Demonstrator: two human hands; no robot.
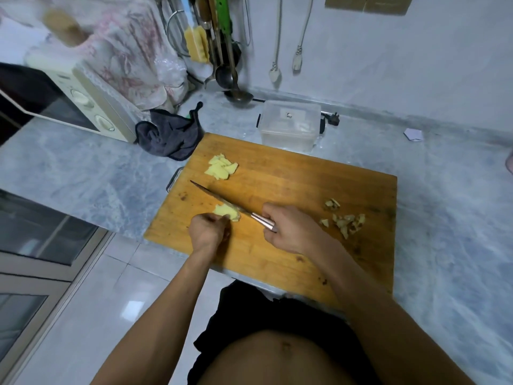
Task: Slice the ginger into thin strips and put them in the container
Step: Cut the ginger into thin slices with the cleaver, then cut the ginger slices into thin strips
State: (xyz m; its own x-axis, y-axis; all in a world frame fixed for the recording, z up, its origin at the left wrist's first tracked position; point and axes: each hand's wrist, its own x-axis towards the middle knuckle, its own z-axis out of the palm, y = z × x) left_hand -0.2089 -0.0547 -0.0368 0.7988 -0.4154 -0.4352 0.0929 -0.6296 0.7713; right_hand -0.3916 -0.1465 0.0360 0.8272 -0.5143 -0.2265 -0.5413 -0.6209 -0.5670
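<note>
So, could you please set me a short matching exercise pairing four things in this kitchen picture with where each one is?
Things:
1. knife
2. ginger slices
3. ginger peelings
4. container

Places:
A. countertop behind the cutting board
B. right side of board
C. in the right hand
D. far left of board

Pairs: 1-C, 2-D, 3-B, 4-A

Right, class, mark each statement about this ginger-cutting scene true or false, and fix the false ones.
1. The right hand grips the knife. True.
2. The left hand holds a ginger piece on the cutting board. True.
3. The clear container sits on the board. False: it stands on the counter behind the board.
4. The ginger slices lie inside the container. False: they lie on the board.
5. Peel scraps lie right of the knife hand. True.
</note>
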